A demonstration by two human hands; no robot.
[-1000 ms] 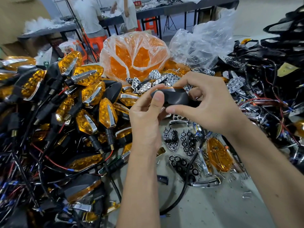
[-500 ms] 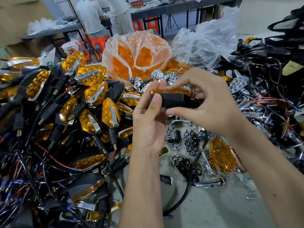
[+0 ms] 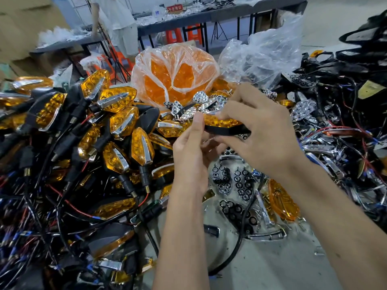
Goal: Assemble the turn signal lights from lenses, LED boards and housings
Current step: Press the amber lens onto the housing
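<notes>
At the centre of the frame both hands share one turn signal light (image 3: 225,127), an amber lens seated over a black housing, held level above the worktop (image 3: 261,266). The left hand (image 3: 191,158) comes up from below, its grip closed on the light's left end with the thumb against the lens edge. The right hand (image 3: 259,132) reaches over from the right, fingers curled down across the lens and thumb under the housing, pinching it. Below the hands lie chrome reflectors (image 3: 232,183) and a loose amber lens (image 3: 282,199), with a black cable (image 3: 243,237) curving across them. A pile of finished lights (image 3: 117,130) with tangled wires fills the left of the frame. Behind the hands, at upper centre, stands a clear bag of amber lenses (image 3: 176,74).
</notes>
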